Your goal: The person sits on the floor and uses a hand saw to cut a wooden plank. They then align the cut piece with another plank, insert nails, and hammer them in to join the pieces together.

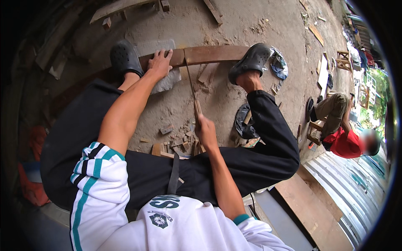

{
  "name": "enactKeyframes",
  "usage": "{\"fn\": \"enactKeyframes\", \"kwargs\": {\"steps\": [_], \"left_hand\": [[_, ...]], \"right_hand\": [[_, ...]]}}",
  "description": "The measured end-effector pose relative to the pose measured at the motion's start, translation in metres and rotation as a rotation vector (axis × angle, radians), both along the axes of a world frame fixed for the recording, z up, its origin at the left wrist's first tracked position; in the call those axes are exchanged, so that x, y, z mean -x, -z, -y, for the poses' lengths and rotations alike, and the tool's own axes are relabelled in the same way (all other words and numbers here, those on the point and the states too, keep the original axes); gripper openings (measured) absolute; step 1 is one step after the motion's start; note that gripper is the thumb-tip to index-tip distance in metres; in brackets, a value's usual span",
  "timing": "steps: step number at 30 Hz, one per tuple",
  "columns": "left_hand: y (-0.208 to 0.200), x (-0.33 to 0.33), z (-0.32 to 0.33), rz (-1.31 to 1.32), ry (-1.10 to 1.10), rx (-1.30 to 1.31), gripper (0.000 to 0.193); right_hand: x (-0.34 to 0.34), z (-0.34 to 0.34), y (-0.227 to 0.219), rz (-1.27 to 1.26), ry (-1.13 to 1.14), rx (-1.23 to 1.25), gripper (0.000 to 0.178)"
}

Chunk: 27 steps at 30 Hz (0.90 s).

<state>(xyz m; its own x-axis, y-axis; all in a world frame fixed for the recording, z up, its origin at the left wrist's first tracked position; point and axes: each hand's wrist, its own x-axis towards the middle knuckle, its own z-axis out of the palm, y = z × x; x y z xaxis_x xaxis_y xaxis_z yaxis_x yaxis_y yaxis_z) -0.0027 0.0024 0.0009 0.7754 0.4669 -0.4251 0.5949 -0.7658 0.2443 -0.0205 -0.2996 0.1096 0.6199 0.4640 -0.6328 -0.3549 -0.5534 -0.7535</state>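
White cloth of my sweatshirt [180,228] is filling the near edge, with my black trousers [255,161] spreading beyond it. My left arm is reaching forward, and my left hand [160,63] is resting from above on a brown board [215,53], its fingers open and slightly spread. My right arm is extending up past my lap, and my right hand [205,129] is curling tightly round the wooden handle of a saw [191,81], whose thin blade is meeting the board at a dark line just beside my left hand. I cannot tell how deep it is biting. The board is lying crosswise near my shoes; my right shoe [253,60] is hiding its right end, and its left stretch is fading into shadow past my left shoe [124,56]. A black plastic bag [243,123] is lying crumpled beside my right leg, its folds hiding whatever it is holding.
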Motion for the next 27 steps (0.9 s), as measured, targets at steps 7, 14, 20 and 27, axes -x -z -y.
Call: {"fn": "enactKeyframes", "kwargs": {"steps": [7, 14, 20, 27], "left_hand": [[0.010, -0.003, 0.000, 0.040, 0.020, -0.016, 0.078], [0.008, 0.003, 0.004, 0.010, -0.005, -0.029, 0.076], [0.009, -0.006, 0.001, 0.027, 0.026, -0.026, 0.077], [0.008, 0.001, -0.003, 0.009, 0.012, -0.032, 0.076]], "right_hand": [[-0.007, 0.002, 0.005, 0.043, -0.019, 0.002, 0.048], [0.017, 0.034, -0.017, 0.317, -0.153, -0.025, 0.050], [-0.019, -0.018, 0.010, 0.000, 0.057, -0.024, 0.048], [0.026, 0.046, -0.024, 0.048, -0.048, 0.024, 0.044]]}}
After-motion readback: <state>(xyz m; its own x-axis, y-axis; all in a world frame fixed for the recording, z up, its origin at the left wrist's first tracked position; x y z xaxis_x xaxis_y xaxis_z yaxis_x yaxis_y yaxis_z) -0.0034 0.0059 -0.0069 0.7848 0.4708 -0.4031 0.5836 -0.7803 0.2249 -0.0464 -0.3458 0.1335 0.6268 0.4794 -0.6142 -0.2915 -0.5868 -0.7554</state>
